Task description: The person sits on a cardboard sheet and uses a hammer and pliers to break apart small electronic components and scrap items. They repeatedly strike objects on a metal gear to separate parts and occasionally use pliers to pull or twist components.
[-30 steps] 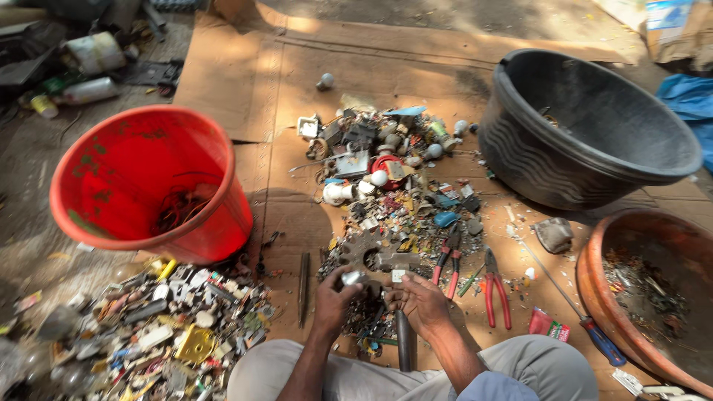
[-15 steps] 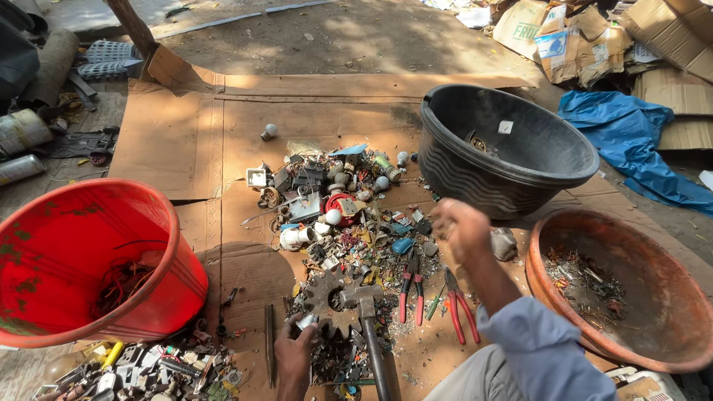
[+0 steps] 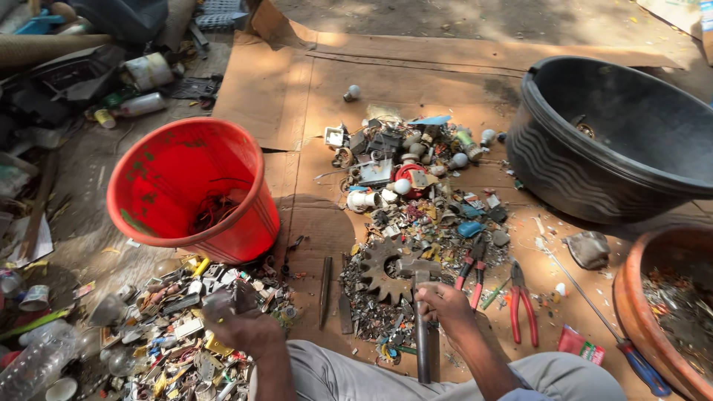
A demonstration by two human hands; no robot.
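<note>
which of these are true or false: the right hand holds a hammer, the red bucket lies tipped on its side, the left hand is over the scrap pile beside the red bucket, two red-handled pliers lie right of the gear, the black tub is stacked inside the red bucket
1. The right hand grips a hammer by its handle. True.
2. The red bucket lies on its side. False: it stands upright, mouth open to the top.
3. The left hand is over the scrap pile beside the red bucket. True.
4. Two red-handled pliers lie right of the gear. True.
5. The black tub sits inside the red bucket. False: it stands apart on the cardboard.
</note>
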